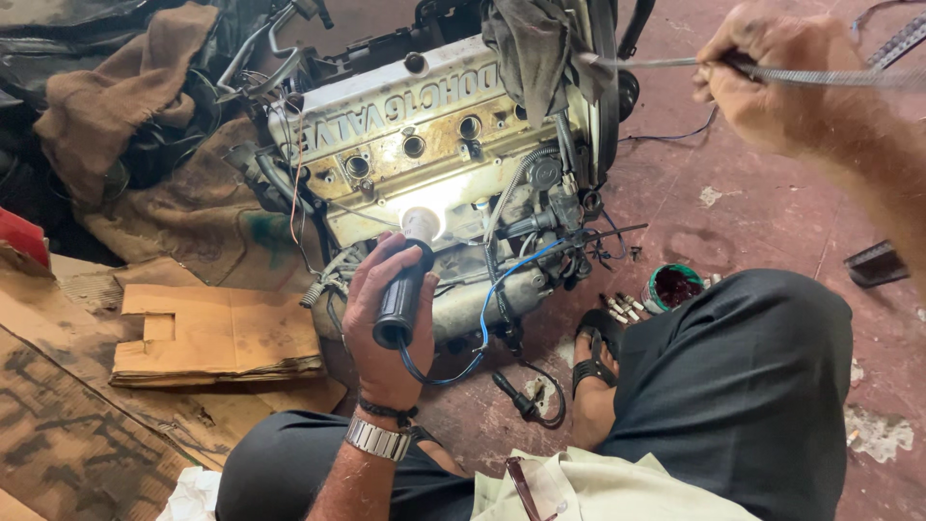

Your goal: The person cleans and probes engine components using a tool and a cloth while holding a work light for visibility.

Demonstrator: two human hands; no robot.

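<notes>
A car engine (424, 135) with a pale valve cover sits on the floor in front of me. My left hand (381, 323) grips a black-handled work lamp (405, 280) whose lit bulb shines on the engine's side; a blue cord trails from it. My right hand (772, 82) is raised at the upper right, closed on a long thin metal rod (830, 75) whose tip points left toward a grey rag (535, 48) draped over the engine's right end.
Flattened cardboard (212, 333) and brown cloth (116, 96) lie left of the engine. A small green tin (672, 287) of dark red stuff and several small parts sit by my sandalled foot (593, 362). My knees frame the bottom; the floor is reddish concrete.
</notes>
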